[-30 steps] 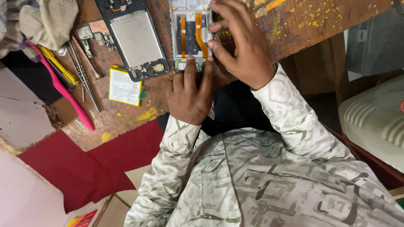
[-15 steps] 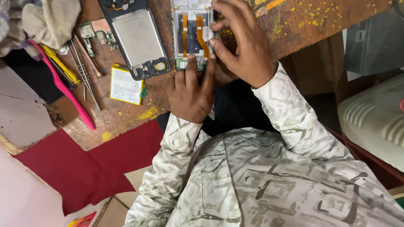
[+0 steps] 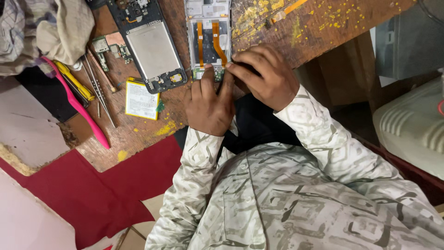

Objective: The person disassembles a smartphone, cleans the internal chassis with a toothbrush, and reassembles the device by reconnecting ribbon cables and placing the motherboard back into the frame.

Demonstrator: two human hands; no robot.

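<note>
An opened phone frame point(image 3: 208, 34) with two orange flex cables lies on the worn wooden bench point(image 3: 323, 28). My left hand point(image 3: 210, 104) rests at the frame's near end, its fingertips pressing on the small green board point(image 3: 208, 73) there. My right hand point(image 3: 266, 76) is curled beside it, fingertips pinching the frame's lower right corner. What lies under the fingertips is hidden.
To the left lie a second phone body with a silver plate point(image 3: 152, 48), a yellow-white battery point(image 3: 141, 99), a loose circuit board point(image 3: 108, 46), tweezers point(image 3: 99, 90), a yellow tool point(image 3: 74, 81) and a pink pry tool point(image 3: 76, 102). Bundled cloth point(image 3: 46, 32) sits far left, a white ridged object point(image 3: 411, 125) right.
My right hand has slid from over the frame's middle down to its lower right corner, uncovering the orange cables. My left hand has stayed at the near end.
</note>
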